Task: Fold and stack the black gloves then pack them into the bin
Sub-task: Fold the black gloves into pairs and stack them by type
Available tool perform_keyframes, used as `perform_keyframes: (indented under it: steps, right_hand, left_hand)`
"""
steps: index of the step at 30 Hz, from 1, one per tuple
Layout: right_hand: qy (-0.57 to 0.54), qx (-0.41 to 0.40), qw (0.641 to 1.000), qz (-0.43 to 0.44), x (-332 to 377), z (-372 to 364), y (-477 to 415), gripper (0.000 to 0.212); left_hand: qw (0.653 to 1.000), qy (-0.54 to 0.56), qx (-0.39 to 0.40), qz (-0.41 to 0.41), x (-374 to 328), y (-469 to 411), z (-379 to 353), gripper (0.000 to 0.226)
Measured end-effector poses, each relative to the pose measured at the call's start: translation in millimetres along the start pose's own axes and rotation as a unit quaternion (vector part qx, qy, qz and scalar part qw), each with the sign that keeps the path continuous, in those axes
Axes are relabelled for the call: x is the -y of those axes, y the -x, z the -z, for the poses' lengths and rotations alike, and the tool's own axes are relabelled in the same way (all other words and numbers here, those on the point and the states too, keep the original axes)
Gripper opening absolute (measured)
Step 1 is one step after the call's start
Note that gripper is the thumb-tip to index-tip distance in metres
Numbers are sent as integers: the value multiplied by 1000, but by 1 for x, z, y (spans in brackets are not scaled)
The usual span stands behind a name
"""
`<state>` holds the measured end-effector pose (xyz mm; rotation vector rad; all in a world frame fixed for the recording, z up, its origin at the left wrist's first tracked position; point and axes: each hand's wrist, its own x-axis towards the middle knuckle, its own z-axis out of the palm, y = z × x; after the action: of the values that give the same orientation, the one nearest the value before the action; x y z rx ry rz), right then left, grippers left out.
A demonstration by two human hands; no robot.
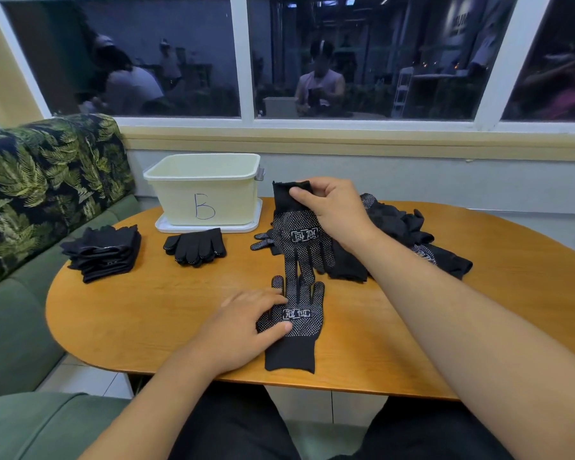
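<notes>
Oval desk, smooth orange-brown wood. At 6 o'clock a flat glove lies palm up: black knit, white-dotted palm, ribbed cuff toward the person. The left hand presses on it, grip loose, fingers stretched out, thumb on the dotted palm. The right hand has its grip pinched on the cuff of a held glove, which hangs fingers down at centre, its tips meeting the flat glove's. Cream plastic bin, rectangular and marked "B", sits at 11 o'clock. Folded stack at 9 o'clock; folded pair just before the bin; loose pile at 2 o'clock.
</notes>
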<state>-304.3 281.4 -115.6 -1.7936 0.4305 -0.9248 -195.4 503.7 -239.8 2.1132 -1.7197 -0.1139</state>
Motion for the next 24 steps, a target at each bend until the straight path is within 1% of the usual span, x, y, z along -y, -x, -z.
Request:
perform_keyframes:
  steps: [6,10,13,15,19,22,24]
  right_hand:
    - [-81,-6,996,-29,-10,-16,-13,17]
    - [-115,5,993,-37,-14,-23,-10,18]
    - [-97,31,994,-26,-23,-26,20,22]
    - [-78,49,995,-28,-34,-25,46,20]
    - [-55,53,997,-30,-49,-21,88,18]
    - [-32,65,997,-38,-53,-16,110,18]
    - [16,87,996,-30,-57,-11,122,21]
  left_hand:
    - [998,-17,-42,32,-6,3,1,60]
    - [998,-15,-37,44,-7,3,1,62]
    - [998,-10,-40,49,-4,3,0,65]
    - [998,-8,-42,51,-4,3,-2,68]
    - [998,-17,-36,47,-5,3,-3,69]
    - [997,-7,-61,56,-6,5,-2,60]
    - [994,1,-89,70,-5,9,-2,48]
